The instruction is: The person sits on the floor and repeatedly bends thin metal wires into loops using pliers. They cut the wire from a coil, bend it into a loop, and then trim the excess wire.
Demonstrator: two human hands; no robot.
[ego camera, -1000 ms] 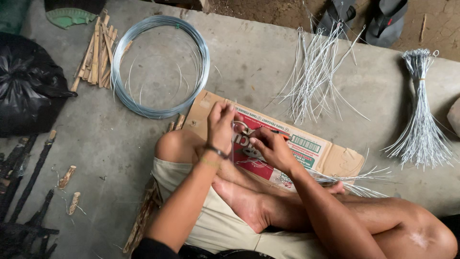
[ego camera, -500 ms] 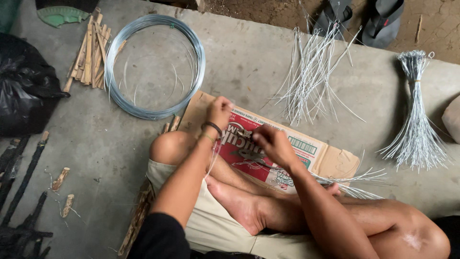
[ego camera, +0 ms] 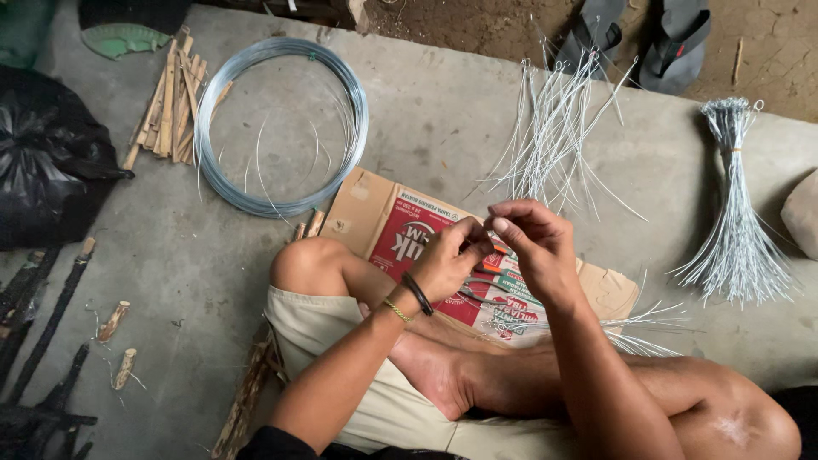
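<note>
At the left edge of the concrete floor point(ego camera: 443, 128) lay a black plastic bag point(ego camera: 47, 170), then split bamboo sticks point(ego camera: 166, 106) and a coil of wire point(ego camera: 281, 128). Over the flattened cardboard box point(ego camera: 383, 221), the left hand point(ego camera: 447, 264) met the right hand point(ego camera: 537, 247), fingertips of both pressed together, apparently pinching 1 thin wire piece too fine to make out, its axis unclear. Both hands were equally near it. Loose cut wires point(ego camera: 554, 128) lay beyond, and a tied wire bundle point(ego camera: 737, 213) toward the right edge.
</note>
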